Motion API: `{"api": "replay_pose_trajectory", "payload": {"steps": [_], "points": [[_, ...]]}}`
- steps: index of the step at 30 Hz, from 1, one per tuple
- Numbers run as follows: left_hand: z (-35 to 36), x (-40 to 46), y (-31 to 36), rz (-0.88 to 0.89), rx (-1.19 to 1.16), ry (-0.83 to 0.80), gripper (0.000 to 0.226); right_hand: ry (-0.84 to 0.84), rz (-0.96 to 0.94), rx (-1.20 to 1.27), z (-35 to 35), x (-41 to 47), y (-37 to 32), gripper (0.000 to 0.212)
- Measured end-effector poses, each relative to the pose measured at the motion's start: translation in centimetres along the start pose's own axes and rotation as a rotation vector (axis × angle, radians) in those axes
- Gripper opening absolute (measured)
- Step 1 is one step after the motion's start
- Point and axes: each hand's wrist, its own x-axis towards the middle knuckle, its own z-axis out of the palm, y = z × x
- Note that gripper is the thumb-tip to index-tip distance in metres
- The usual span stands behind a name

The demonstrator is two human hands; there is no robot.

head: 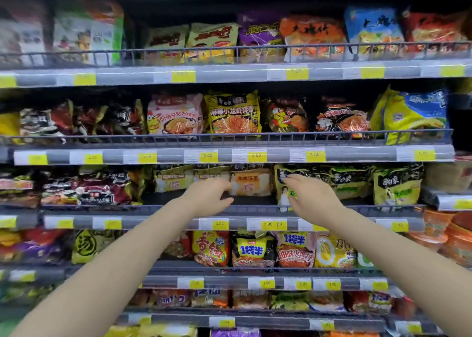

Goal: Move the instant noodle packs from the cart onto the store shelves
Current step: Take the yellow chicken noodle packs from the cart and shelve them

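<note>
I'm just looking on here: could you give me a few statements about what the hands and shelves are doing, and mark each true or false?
1. Both hands reach to the same shelf. True: the left hand and right hand are at the third shelf.
2. The left hand carries a purple pack. False: it holds nothing visible.
3. The right hand touches a green-and-black pack. True.
4. The cart stands beside the arms. False: no cart is in view.
5. Yellow price tags line the shelf edges. True.

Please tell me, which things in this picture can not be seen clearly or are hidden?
- Cart: outside the head view, not visible.
- Left hand: whether it touches the orange-label pack is unclear; fingers overlap its edge.
- Green pack: partly hidden behind right hand.
- Top shelf packs: print blurred.
- Price tags: mostly unreadable.
</note>
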Motion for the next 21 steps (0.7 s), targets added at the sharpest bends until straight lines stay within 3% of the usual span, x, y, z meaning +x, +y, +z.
{"api": "replay_pose_trajectory", "payload": {"steps": [11,15,21], "points": [[-4.7,-18.8,-1.2,-0.345,0.107,0.008,0.048,0.015,-0.294,0.13,-4.1,-4.9,-11.3,0.043],[-6.2,-27.3,-3.0,-0.509,0.192,0.004,0.044,0.015,-0.466,0.17,-5.7,-5.8,-18.2,0.056],[-9.3,-40.9,-7.6,-0.72,0.262,0.001,0.04,0.012,-0.702,0.235,-7.7,-5.7,-31.7,0.043]]}}
